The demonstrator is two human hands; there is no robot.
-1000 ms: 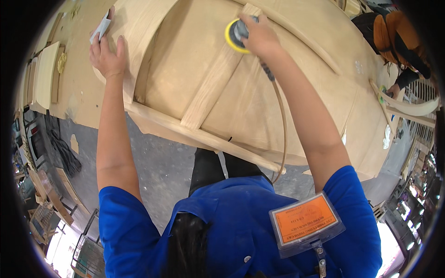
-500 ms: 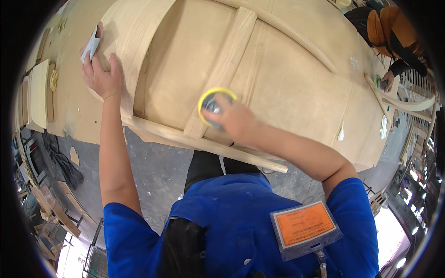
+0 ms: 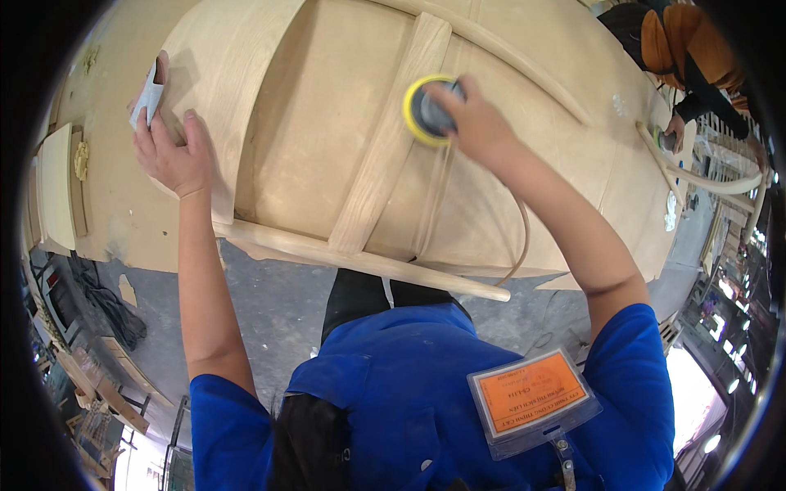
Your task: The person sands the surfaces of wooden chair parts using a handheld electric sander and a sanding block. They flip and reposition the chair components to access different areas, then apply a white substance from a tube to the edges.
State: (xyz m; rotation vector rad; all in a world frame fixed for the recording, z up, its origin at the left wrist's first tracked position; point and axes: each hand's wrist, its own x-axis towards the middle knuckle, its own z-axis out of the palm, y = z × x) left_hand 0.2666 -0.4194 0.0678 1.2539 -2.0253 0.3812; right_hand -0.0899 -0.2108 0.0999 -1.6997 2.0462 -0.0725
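Observation:
A pale wooden chair frame lies on the table, with a broad curved panel at its left and a crossbar between two long rails. My right hand is closed round a disc sander with a yellow-edged pad, at the far part of the crossbar. A thin hose hangs below my right forearm. My left hand rests at the outer side of the curved panel. Its fingers hold a folded whitish sheet, apparently sandpaper.
Curved wooden pieces are stacked at the table's left. At the far right another person handles a sander near a curved wooden part. The near rail juts over the table's front edge, close to my body.
My right hand has carried the sander away from me along the crossbar, slightly to the right. My left hand has shifted slightly left, still with the folded sheet.

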